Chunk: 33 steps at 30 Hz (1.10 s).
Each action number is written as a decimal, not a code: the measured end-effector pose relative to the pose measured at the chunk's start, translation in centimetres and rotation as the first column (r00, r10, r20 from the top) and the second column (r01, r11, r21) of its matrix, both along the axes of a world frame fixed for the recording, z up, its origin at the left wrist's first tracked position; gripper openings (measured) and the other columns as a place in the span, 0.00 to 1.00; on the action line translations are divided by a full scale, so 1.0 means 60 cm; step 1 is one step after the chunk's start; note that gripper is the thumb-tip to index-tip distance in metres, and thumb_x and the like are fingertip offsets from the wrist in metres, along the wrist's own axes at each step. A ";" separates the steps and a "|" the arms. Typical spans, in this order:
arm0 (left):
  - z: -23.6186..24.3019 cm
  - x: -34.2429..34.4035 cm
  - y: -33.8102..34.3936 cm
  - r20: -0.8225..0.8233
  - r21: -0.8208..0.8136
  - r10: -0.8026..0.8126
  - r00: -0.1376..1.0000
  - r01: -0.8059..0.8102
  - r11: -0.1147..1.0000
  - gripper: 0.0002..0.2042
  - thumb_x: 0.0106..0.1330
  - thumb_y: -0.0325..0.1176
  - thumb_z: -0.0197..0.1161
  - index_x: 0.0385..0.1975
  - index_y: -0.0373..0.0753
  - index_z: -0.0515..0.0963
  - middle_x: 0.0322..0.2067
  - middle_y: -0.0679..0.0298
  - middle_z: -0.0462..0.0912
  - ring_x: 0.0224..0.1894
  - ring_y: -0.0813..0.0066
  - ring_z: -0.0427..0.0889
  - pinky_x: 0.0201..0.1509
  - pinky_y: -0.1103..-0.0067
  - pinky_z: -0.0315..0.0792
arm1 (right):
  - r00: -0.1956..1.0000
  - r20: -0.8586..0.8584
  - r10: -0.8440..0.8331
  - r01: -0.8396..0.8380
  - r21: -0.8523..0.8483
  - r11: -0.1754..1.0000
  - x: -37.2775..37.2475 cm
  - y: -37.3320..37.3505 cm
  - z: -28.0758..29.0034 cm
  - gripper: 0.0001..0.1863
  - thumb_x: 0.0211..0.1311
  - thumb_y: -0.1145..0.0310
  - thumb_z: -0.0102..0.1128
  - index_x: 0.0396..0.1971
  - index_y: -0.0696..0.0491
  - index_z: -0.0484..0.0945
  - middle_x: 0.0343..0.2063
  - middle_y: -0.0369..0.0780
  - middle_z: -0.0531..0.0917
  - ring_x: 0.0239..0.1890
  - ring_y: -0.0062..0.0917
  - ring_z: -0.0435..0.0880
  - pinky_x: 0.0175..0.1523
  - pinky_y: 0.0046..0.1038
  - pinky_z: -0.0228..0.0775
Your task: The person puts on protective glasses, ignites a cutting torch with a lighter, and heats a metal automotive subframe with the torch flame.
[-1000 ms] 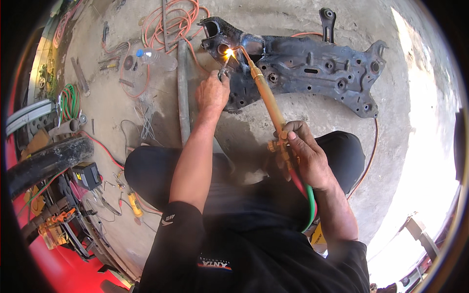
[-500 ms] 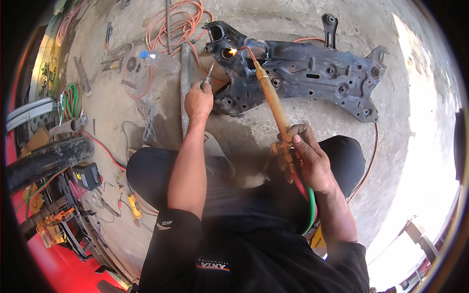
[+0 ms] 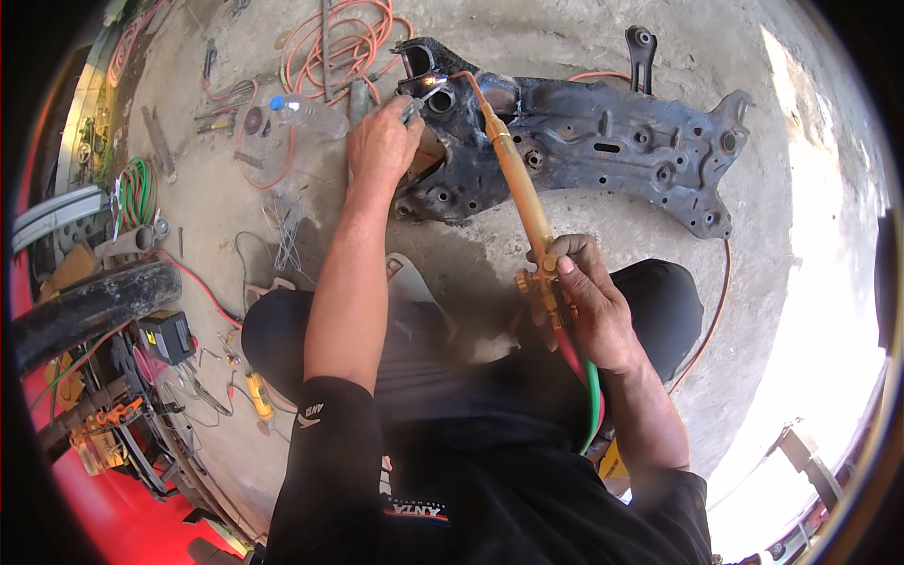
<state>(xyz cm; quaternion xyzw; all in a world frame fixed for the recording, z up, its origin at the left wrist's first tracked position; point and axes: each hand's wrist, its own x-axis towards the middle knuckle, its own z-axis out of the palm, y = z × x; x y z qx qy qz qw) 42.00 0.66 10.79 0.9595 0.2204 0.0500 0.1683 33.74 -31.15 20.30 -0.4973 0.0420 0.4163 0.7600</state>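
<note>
Fingers (image 3: 576, 248) of the right hand (image 3: 603, 315), head view: closed round the valve end of a brass torch (image 3: 521, 184). Left hand (image 3: 379, 141): curled round a short dark-handled tool (image 3: 411, 111), its tip by an orange glow (image 3: 430, 83); contact can't be told. Glow sits at the upper-left end of a black metal frame (image 3: 574, 108), lying on the concrete floor (image 3: 603, 222), its right end near the sunlit strip (image 3: 810, 273).

Frame: likely heavy, stiff, probably hot near the glow; take hold at the right end. Torch: rigid, moderate weight, red hose (image 3: 568, 348) and green hose (image 3: 593, 405) likely dragging; grip at the valves, clear of the copper nozzle (image 3: 476, 88). Tool: light, probably hot-tipped; handle only.
</note>
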 end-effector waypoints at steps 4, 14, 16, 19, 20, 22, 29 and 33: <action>0.038 0.022 0.024 -0.125 0.204 -0.184 0.975 0.207 0.957 0.17 0.64 0.45 0.63 0.50 0.49 0.83 0.37 0.52 0.87 0.42 0.50 0.85 0.46 0.59 0.77 | 1.000 0.014 0.019 -0.019 0.011 1.000 0.000 0.002 -0.002 0.13 0.80 0.57 0.41 0.50 0.51 0.64 0.40 0.41 0.75 0.28 0.20 0.78 0.22 0.20 0.72; 0.052 0.037 0.042 -0.165 0.239 -0.252 0.953 0.287 0.928 0.16 0.64 0.45 0.63 0.49 0.50 0.84 0.38 0.53 0.87 0.44 0.52 0.85 0.48 0.60 0.78 | 1.000 0.007 0.016 -0.016 0.011 1.000 0.001 0.016 -0.005 0.11 0.81 0.59 0.41 0.50 0.51 0.63 0.37 0.41 0.76 0.24 0.20 0.76 0.22 0.21 0.69; 0.058 0.033 0.049 -0.274 0.177 -0.174 0.946 0.228 0.957 0.16 0.63 0.45 0.63 0.49 0.49 0.84 0.38 0.52 0.87 0.43 0.52 0.85 0.49 0.60 0.78 | 1.000 0.007 0.010 -0.010 0.016 1.000 -0.001 0.018 -0.002 0.11 0.81 0.59 0.41 0.50 0.51 0.63 0.36 0.41 0.76 0.23 0.20 0.76 0.22 0.21 0.69; 0.063 0.032 0.054 -0.211 0.221 -0.208 0.955 0.254 0.942 0.17 0.63 0.45 0.64 0.50 0.49 0.83 0.39 0.52 0.87 0.44 0.53 0.85 0.49 0.61 0.78 | 1.000 0.001 0.006 -0.006 -0.005 1.000 0.000 0.021 0.003 0.11 0.81 0.59 0.41 0.50 0.50 0.63 0.36 0.41 0.76 0.21 0.21 0.75 0.22 0.21 0.68; 0.061 0.034 0.052 -0.185 0.268 -0.202 0.962 0.247 0.931 0.17 0.63 0.45 0.64 0.50 0.50 0.83 0.39 0.53 0.87 0.44 0.53 0.86 0.49 0.61 0.78 | 1.000 -0.008 0.008 -0.009 -0.043 0.999 0.001 0.023 0.005 0.11 0.81 0.59 0.41 0.50 0.50 0.63 0.36 0.41 0.76 0.20 0.22 0.75 0.22 0.22 0.68; 0.054 0.034 0.048 -0.198 0.260 -0.232 0.952 0.280 0.924 0.17 0.63 0.45 0.64 0.50 0.49 0.83 0.39 0.53 0.87 0.44 0.53 0.86 0.49 0.61 0.78 | 1.000 -0.008 -0.020 0.020 -0.035 0.999 -0.004 0.028 0.007 0.11 0.80 0.58 0.41 0.50 0.49 0.63 0.32 0.42 0.76 0.18 0.23 0.74 0.22 0.22 0.68; 0.056 0.018 0.061 -0.248 0.236 -0.115 0.962 0.175 0.956 0.18 0.64 0.45 0.63 0.52 0.50 0.82 0.38 0.54 0.88 0.42 0.53 0.87 0.49 0.62 0.79 | 1.000 0.007 0.019 -0.018 -0.044 0.999 -0.004 0.028 0.015 0.11 0.80 0.57 0.41 0.50 0.48 0.63 0.23 0.41 0.74 0.15 0.24 0.72 0.24 0.26 0.71; 0.056 0.021 0.041 -0.218 0.159 -0.223 0.950 0.260 0.952 0.17 0.63 0.43 0.63 0.51 0.47 0.83 0.38 0.54 0.88 0.42 0.53 0.87 0.49 0.62 0.79 | 0.999 0.028 0.019 -0.017 -0.060 0.998 -0.007 0.028 0.011 0.11 0.80 0.57 0.41 0.50 0.48 0.63 0.24 0.42 0.75 0.15 0.24 0.72 0.24 0.26 0.72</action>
